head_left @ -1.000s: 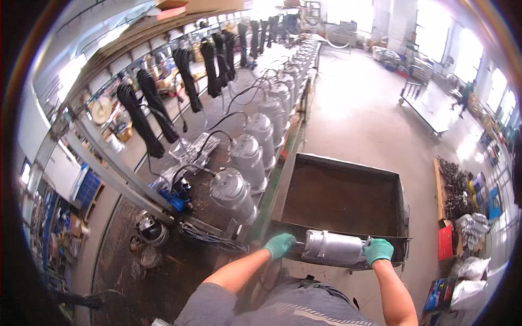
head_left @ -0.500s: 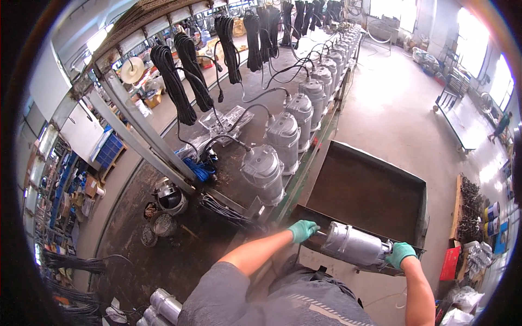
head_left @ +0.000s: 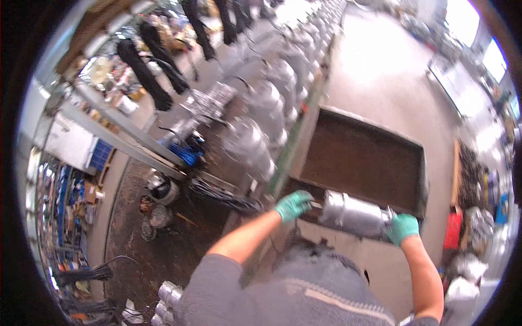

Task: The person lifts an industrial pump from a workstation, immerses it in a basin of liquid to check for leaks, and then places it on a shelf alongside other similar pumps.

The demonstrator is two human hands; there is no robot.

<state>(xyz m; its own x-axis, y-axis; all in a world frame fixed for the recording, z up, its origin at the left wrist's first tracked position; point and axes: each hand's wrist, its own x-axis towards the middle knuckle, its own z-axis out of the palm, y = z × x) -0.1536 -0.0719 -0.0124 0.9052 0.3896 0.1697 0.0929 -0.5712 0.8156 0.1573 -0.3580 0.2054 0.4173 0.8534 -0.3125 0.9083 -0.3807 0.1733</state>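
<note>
A silver cylindrical pump motor (head_left: 354, 213) lies on its side at the near edge of a dark metal tray (head_left: 423, 163). My left hand (head_left: 294, 206), in a green glove, is closed around the thin shaft at the motor's left end. At the opposite end my right hand (head_left: 403, 228), gloved the same way, grips the narrower fitting. Its fingertips are partly hidden behind that end. The picture is blurred, so fine details of the motor cannot be made out.
Several upright silver pump motors (head_left: 249, 146) stand in a row along the bench, left of the tray. Coiled black cables (head_left: 144, 73) hang above them. A metal bucket (head_left: 163, 190) and a bundle of cable (head_left: 225, 195) lie to my left. A red box (head_left: 453, 228) sits on the right.
My view has shifted, and the bench and tray appear higher in the picture. Both hands keep hold of the motor, which still lies at the tray's near edge.
</note>
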